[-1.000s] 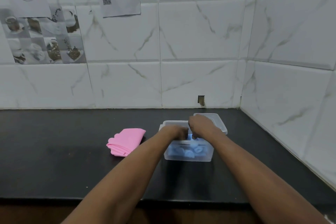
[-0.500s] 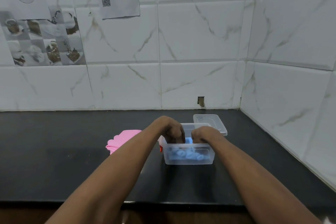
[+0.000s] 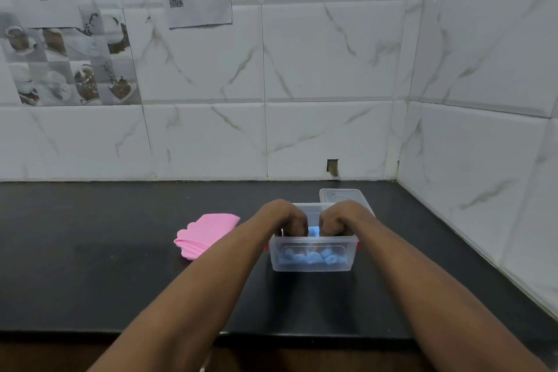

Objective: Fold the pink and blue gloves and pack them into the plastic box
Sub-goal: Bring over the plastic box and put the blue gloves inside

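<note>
A clear plastic box point(image 3: 347, 254) with red clips stands on the black counter. The blue glove point(image 3: 314, 232) lies folded inside it, its fingers showing through the front wall. My left hand point(image 3: 287, 217) and my right hand point(image 3: 341, 216) both reach down into the box side by side, fingers curled onto the blue glove; their tips are hidden behind the rim. The pink glove point(image 3: 208, 232) lies folded flat on the counter, just left of my left forearm.
The box's clear lid point(image 3: 341, 195) lies on the counter right behind the box. A tiled wall runs along the back and another along the right side. The counter's front edge point(image 3: 271, 338) is close to me.
The box has slid a little nearer to me. My hands have moved apart to sit side by side and dipped deeper into it, pushing the blue glove down.
</note>
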